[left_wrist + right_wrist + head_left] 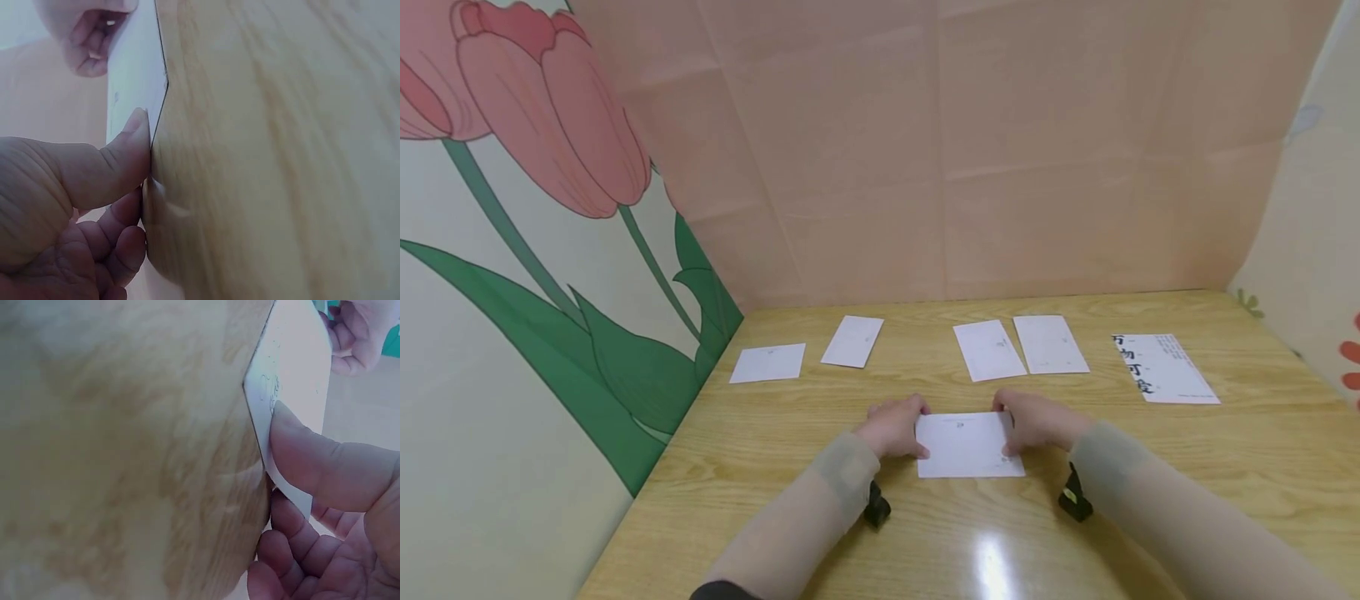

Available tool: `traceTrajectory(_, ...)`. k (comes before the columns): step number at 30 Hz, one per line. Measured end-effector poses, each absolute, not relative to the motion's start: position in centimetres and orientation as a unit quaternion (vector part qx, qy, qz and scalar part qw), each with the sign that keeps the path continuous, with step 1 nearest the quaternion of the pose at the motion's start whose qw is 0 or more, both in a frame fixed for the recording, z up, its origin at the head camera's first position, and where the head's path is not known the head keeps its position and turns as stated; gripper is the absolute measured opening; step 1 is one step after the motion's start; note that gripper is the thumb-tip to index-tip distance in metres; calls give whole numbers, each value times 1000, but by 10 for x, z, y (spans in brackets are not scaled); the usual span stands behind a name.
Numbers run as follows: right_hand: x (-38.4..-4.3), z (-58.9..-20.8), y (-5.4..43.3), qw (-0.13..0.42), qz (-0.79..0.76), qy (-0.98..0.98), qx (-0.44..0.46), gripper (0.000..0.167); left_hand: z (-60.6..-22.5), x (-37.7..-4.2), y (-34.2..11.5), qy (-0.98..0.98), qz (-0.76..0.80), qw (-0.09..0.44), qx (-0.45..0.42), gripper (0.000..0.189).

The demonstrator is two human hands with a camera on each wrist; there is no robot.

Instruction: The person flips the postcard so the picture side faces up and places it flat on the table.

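A white card (970, 450) with small faint print lies level at the middle of the wooden table, its long side toward me. My left hand (892, 427) grips its left edge; in the left wrist view the thumb (128, 140) presses on the card's face and the other fingers curl at the edge against the table. At the opposite edge my right hand (1037, 421) pinches the card the same way, with the thumb (300, 447) on top and fingers bent below in the right wrist view. Part of each hand's far fingers is hidden.
Farther back on the table (700, 517) lie more white cards: one at far left (767, 364), a tilted one (852, 342), two side by side (988, 350), and one with large black characters (1172, 367) at right. A pinkish cloth (985, 167) hangs behind the table.
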State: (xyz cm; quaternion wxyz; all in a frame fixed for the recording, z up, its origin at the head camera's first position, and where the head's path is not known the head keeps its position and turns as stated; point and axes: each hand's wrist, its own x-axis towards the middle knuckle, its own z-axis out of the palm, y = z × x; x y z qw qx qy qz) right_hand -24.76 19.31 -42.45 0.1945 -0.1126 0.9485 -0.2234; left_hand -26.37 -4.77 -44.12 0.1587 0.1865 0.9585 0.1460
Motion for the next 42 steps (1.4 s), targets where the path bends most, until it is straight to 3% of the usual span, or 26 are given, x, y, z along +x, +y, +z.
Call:
traceTrajectory(20,-245,-436,198,189,-287,936,-68,53,-448,-260,-59,942,226,167,186,53)
traceTrajectory(42,-240,-432,201,173,-322,929,-60,56,-448,-253,-60,921,291,167,196,64)
